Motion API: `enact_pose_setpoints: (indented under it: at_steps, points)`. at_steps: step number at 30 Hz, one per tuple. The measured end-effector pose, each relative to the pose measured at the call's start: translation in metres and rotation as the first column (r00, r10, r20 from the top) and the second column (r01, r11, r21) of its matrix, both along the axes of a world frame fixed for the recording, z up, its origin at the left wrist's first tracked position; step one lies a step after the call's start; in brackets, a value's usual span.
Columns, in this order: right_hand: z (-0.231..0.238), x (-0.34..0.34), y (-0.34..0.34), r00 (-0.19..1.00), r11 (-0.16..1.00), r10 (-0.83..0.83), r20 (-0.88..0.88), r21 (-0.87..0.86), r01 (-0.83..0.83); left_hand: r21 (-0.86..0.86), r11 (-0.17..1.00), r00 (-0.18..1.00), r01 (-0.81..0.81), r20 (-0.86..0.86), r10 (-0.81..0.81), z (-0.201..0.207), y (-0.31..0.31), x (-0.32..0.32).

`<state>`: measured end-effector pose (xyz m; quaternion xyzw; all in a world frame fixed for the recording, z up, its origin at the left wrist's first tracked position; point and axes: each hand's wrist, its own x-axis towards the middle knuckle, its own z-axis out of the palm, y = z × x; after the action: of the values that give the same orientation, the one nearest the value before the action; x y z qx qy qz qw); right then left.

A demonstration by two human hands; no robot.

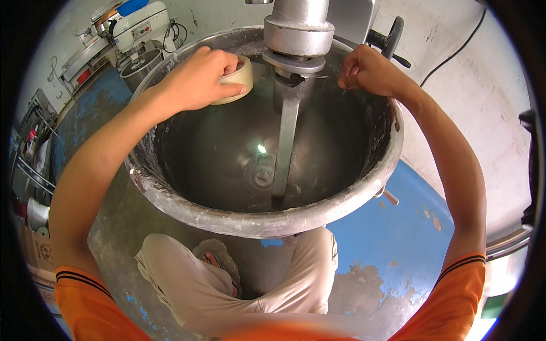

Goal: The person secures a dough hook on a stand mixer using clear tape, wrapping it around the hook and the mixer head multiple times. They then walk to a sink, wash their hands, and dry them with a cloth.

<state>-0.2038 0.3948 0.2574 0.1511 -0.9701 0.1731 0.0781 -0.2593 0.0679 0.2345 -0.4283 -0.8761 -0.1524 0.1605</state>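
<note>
Over the left part of a large metal mixing bowl (259, 223), my left hand (196, 79) grips a roll of pale tape (243, 82), with fingers through its core and the thumb on its outer face. My right hand (369, 71) is closed on the other side, its fingertips pinched above the bowl's right part. A thin strand seems to run from the mixer shaft (298, 37) toward those fingertips, but what they hold is too small to make out. A dark patch shows on the shaft's lower collar. Below it a flat metal beater arm (285, 148) reaches down into the bowl.
A black handwheel (392, 37) stands behind my right hand. Another mixer (139, 28) with a smaller bowl (141, 68) is at the far left. My bent legs (227, 284) are below the bowl's front rim. The blue floor (392, 227) has worn paint.
</note>
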Motion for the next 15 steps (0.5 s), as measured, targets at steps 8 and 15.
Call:
enact_pose_setpoints:
  at_steps: [8,15]
  points:
    - [-0.006,-0.025,0.005,0.997,0.999,0.049,-0.057,0.024,-0.048,-0.007,1.000,1.000,-0.022,0.002,0.022,0.001,0.005,-0.008]
    - [-0.012,-0.049,-0.002,0.997,0.997,0.053,-0.060,-0.055,-0.057,-0.032,0.998,0.999,-0.045,0.023,0.046,0.003,0.007,-0.011]
